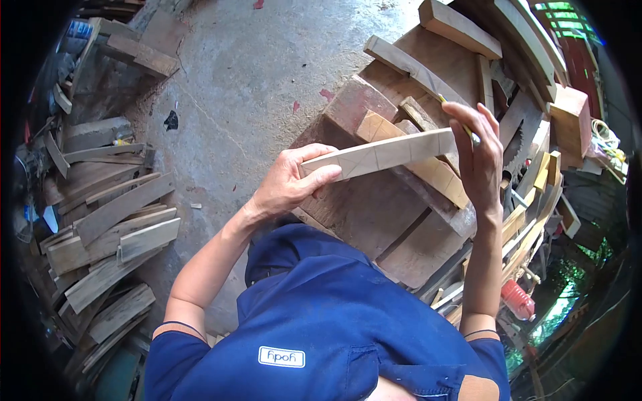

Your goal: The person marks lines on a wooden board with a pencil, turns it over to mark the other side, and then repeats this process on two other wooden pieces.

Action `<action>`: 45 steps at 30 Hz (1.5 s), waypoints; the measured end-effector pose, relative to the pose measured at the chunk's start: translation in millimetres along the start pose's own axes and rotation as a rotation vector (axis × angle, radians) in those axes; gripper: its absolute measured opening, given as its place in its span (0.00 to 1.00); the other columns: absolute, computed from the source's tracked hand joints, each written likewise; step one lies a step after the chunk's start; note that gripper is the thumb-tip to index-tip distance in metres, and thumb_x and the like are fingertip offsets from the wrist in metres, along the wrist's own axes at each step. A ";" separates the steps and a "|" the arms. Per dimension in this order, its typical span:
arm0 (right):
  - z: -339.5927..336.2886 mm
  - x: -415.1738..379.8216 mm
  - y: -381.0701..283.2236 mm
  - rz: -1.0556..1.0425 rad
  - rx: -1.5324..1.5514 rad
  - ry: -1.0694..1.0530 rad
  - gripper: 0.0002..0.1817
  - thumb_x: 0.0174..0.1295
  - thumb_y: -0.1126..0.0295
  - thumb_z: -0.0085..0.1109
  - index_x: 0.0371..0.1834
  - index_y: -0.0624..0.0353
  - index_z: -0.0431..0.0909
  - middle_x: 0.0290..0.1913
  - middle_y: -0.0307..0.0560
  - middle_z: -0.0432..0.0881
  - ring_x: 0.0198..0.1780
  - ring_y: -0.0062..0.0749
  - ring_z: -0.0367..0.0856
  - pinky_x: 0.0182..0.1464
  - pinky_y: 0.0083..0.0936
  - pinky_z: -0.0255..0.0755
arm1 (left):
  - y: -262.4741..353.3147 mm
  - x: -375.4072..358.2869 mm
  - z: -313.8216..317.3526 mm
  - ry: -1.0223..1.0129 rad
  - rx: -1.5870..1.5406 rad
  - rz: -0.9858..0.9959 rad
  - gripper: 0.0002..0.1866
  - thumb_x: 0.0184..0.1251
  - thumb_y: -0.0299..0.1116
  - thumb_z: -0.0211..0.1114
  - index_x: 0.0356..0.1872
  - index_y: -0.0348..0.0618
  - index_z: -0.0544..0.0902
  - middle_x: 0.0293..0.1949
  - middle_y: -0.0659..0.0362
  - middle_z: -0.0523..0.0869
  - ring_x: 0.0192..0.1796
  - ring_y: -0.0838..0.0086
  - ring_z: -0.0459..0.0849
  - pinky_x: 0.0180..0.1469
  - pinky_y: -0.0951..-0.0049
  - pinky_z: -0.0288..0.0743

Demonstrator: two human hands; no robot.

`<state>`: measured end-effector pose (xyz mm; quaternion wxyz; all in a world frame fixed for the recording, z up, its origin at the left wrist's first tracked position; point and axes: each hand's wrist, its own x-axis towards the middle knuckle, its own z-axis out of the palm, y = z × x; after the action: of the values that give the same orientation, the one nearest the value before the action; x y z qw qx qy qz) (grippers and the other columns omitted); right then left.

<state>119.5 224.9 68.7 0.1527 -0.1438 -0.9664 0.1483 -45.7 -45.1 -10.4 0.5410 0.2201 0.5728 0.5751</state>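
A flat, pale wooden strip [381, 155] with pencil lines across its face is held up in front of my body, tilted slightly up to the right. My left hand [287, 177] grips its left end, thumb on the face. At the right end is my right hand [476, 144], its fingers bent around a thin yellow-green pencil [469, 131] whose tip end points up and left. Beneath the strip, a marked wooden block [379, 127] lies on the wooden bench [334, 194].
Stacked wood offcuts [114, 247] lie on the left. A long wooden piece [414, 70] and a thick beam [461, 28] rest on the bench at upper right. A toothed saw blade [516, 150] and a red plastic bottle [517, 299] are on the right.
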 end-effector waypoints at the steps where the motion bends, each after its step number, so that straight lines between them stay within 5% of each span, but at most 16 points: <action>1: -3.7 -11.6 -0.5 0.009 -0.019 -0.008 0.13 0.73 0.73 0.61 0.58 0.52 0.84 0.50 0.46 0.90 0.54 0.39 0.88 0.74 0.45 0.67 | 4.2 -1.4 -2.1 -0.055 -0.032 -0.033 0.17 0.76 0.38 0.70 0.56 0.36 0.86 0.35 0.66 0.86 0.29 0.87 0.77 0.31 0.82 0.71; 7: -23.8 -85.1 -17.3 -0.085 -0.136 -0.002 0.25 0.57 0.81 0.62 0.60 0.56 0.78 0.50 0.50 0.88 0.53 0.45 0.87 0.66 0.46 0.73 | 26.6 -0.6 -17.1 -0.255 -0.063 -0.158 0.16 0.75 0.39 0.72 0.53 0.38 0.86 0.30 0.68 0.82 0.29 0.89 0.76 0.30 0.83 0.68; 11: -11.8 -142.7 -41.5 -0.007 -0.138 0.009 0.26 0.64 0.57 0.72 0.61 0.58 0.81 0.49 0.47 0.86 0.47 0.44 0.85 0.52 0.40 0.78 | 48.9 12.6 -14.6 -0.243 0.093 -0.180 0.13 0.73 0.39 0.72 0.48 0.40 0.83 0.27 0.68 0.80 0.26 0.87 0.76 0.25 0.83 0.66; 15: 13.1 -179.3 -76.1 0.124 -0.034 0.090 0.38 0.52 0.54 0.79 0.66 0.62 0.81 0.51 0.48 0.82 0.49 0.43 0.83 0.52 0.38 0.78 | 60.3 32.0 -18.6 -0.273 0.205 -0.123 0.15 0.74 0.42 0.72 0.46 0.42 0.79 0.28 0.67 0.79 0.27 0.86 0.77 0.25 0.82 0.68; 19: 42.6 -191.4 -99.9 0.246 -0.019 0.204 0.36 0.52 0.66 0.80 0.66 0.64 0.80 0.52 0.50 0.82 0.50 0.44 0.83 0.53 0.39 0.77 | 75.4 46.5 -14.3 -0.322 0.318 -0.128 0.16 0.76 0.42 0.71 0.48 0.42 0.78 0.29 0.67 0.80 0.27 0.86 0.76 0.26 0.82 0.68; 22: 56.1 -181.3 -118.9 0.330 0.034 0.287 0.35 0.49 0.71 0.78 0.65 0.63 0.81 0.51 0.50 0.82 0.51 0.44 0.83 0.54 0.39 0.77 | 81.4 60.7 -6.2 -0.164 0.441 -0.021 0.16 0.77 0.40 0.71 0.53 0.40 0.78 0.30 0.66 0.81 0.27 0.87 0.75 0.27 0.83 0.68; 25: 63.2 -168.1 -131.3 0.397 0.054 0.350 0.34 0.49 0.70 0.78 0.63 0.63 0.82 0.51 0.50 0.82 0.51 0.44 0.82 0.53 0.38 0.77 | 77.8 81.1 -8.2 -0.080 0.504 0.145 0.25 0.78 0.38 0.70 0.68 0.37 0.76 0.33 0.67 0.82 0.29 0.89 0.74 0.29 0.84 0.67; 45: 86.9 -160.3 -131.6 0.484 0.064 0.431 0.32 0.48 0.71 0.79 0.60 0.64 0.83 0.52 0.48 0.82 0.52 0.41 0.83 0.54 0.37 0.78 | 69.5 119.5 -7.8 -0.088 0.577 0.127 0.26 0.77 0.39 0.71 0.69 0.38 0.78 0.34 0.68 0.80 0.32 0.89 0.73 0.31 0.84 0.67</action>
<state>205.7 31.6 -7.3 0.3185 -0.3925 -0.8446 0.1768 -116.2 72.9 6.3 0.4434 0.4249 0.6735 0.4113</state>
